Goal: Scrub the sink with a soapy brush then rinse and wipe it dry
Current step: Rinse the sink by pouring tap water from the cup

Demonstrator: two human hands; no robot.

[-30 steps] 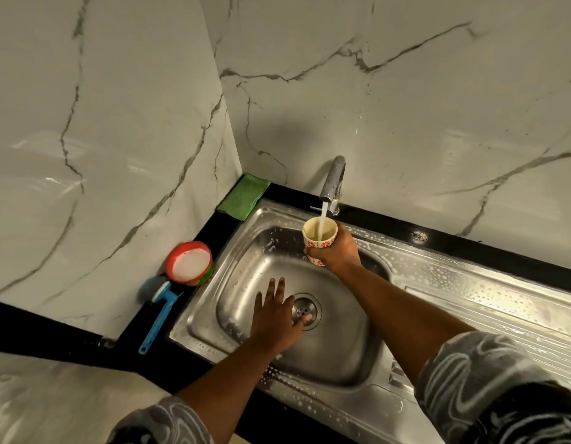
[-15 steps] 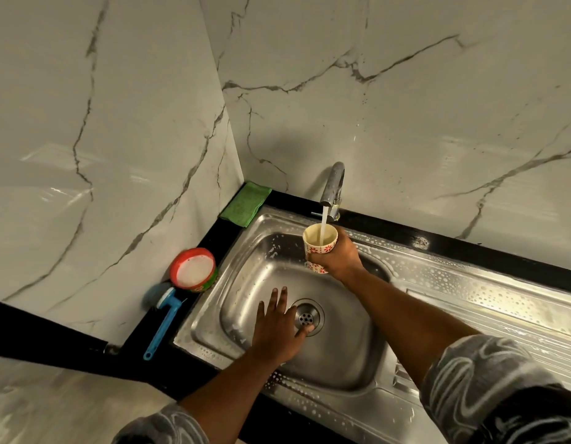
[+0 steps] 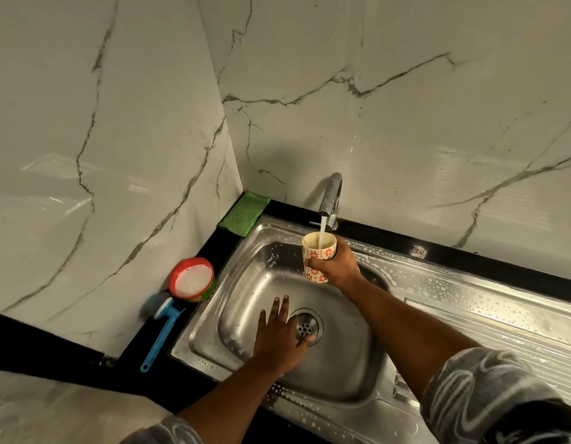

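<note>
Right hand: the right hand (image 3: 337, 267) grips a cup (image 3: 318, 253) upright, fingers wrapped round its flowered side, directly under the tap (image 3: 331, 195).
Water: a thin stream falls from the spout straight into the cup's mouth.
Left hand: the left hand (image 3: 279, 339) lies flat on the bottom of the sink (image 3: 245, 274), fingers spread and straight, thumb at the near edge of the drain (image 3: 305, 327).
Sink: steel basin in the corner, suds and droplets on its rim and on the draining board (image 3: 489, 318) to the right.
Brush: the blue-handled brush (image 3: 161, 331) lies on the dark counter (image 3: 69, 366) left of the sink, head toward the wall, well apart from both hands.
Bowl: a red-rimmed bowl (image 3: 192, 278) of white foam stands just beyond the brush head.
Cloth: a green cloth (image 3: 244, 213) lies folded in the far corner, left of the tap.
</note>
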